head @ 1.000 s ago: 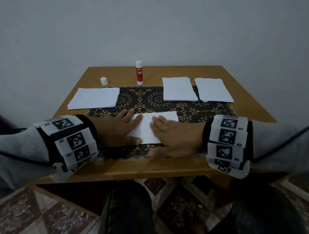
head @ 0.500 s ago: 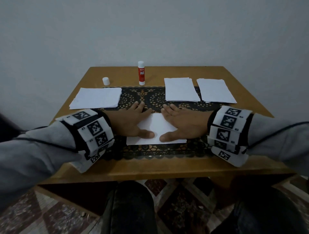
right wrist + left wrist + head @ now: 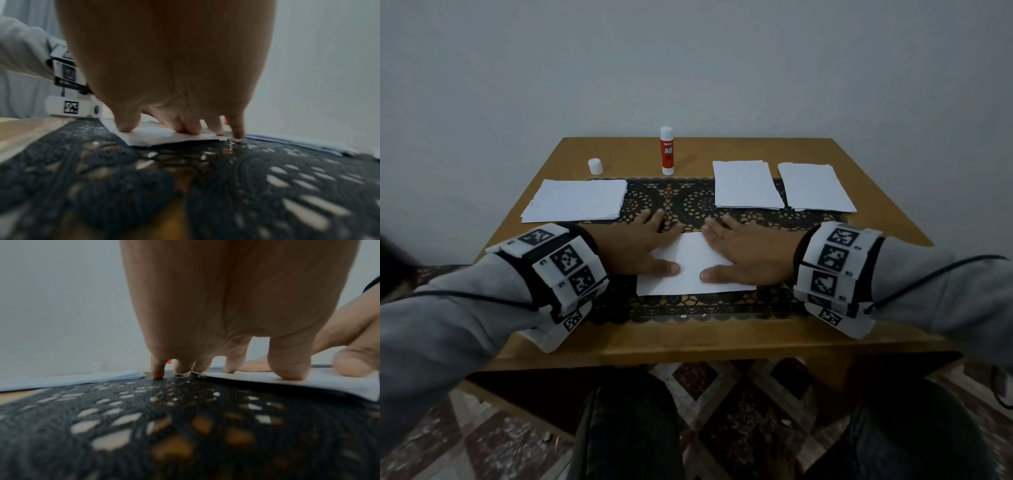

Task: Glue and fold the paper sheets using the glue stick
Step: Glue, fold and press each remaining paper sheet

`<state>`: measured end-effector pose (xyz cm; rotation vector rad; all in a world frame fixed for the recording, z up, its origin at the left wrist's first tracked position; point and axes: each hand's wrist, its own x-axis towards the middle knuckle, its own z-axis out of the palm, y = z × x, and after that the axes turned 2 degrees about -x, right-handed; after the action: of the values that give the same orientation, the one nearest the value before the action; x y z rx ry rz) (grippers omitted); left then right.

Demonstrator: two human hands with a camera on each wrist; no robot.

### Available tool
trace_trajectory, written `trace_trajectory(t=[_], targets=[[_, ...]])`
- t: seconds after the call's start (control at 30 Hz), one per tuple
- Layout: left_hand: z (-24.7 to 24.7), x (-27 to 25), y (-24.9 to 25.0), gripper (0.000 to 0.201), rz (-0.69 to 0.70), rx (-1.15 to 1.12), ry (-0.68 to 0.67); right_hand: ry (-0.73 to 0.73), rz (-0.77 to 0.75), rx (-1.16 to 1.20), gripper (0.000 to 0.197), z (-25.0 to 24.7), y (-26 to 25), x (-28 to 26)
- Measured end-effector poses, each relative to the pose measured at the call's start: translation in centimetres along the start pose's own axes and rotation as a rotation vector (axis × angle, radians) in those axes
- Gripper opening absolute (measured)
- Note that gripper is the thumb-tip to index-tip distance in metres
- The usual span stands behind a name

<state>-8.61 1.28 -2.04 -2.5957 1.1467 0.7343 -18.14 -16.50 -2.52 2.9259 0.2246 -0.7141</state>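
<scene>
Folded paper [image 3: 690, 270] lies pressed flat beneath both hands [image 3: 635, 250].

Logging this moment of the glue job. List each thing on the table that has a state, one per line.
glue stick: upright, uncapped
cap: off, standing apart to the stick's left
folded sheet: flat on the lace mat, pressed down
left hand: open, flat on the sheet's left side
right hand: open, flat on its right side
three paper stacks: flat, untouched
</scene>
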Motion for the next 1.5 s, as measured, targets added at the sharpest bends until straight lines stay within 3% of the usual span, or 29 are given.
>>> trace_trajectory(t=[0.1,0.23,0.3,0.47,0.57,0.67,0.77,0.97,1.13,1.5], targets=[[0.20,0.10,0.04,0.091,-0.022,0.008,0.004,-0.015,0.060,0.033,0.090,0.05,0.74,0.02],[-0.01,-0.35,-0.06,0.097,-0.002,-0.026,-0.031,-0.013,-0.034,0.035,0.089,-0.10,0.57,-0.35],[0.00,-0.23,-0.21,0.088,-0.007,-0.023,-0.024,-0.010,-0.042,0.022,0.089,-0.01,0.70,-0.17],[0.13,0.06,-0.53,0.068,-0.036,-0.106,0.085,-0.001,0.122,0.067,0.079,-0.07,1.26,0.22],[0.00,-0.13,-0.52,0.067,-0.014,-0.133,0.077,-0.007,0.037,0.081,0.084,-0.13,0.99,-0.10],[-0.20,-0.45,-0.47,0.085,0.010,-0.108,0.000,0.005,-0.029,0.071,0.090,-0.02,0.75,-0.10],[-0.29,-0.59,-0.43,0.112,0.014,-0.069,-0.049,0.000,0.045,0.081,0.091,-0.11,1.05,0.08],[0.13,-0.01,-0.40,0.095,0.003,-0.078,0.008,0.012,0.067,0.042,0.106,0.13,0.68,-0.05],[0.17,-0.16,-0.45,0.123,0.012,-0.016,-0.025,0.011,0.072,0.077,0.106,0.11,0.68,0.16],[-0.26,-0.28,-0.77,0.099,0.031,-0.149,-0.004,0.008,0.080,0.187,0.090,-0.26,0.91,0.18]])
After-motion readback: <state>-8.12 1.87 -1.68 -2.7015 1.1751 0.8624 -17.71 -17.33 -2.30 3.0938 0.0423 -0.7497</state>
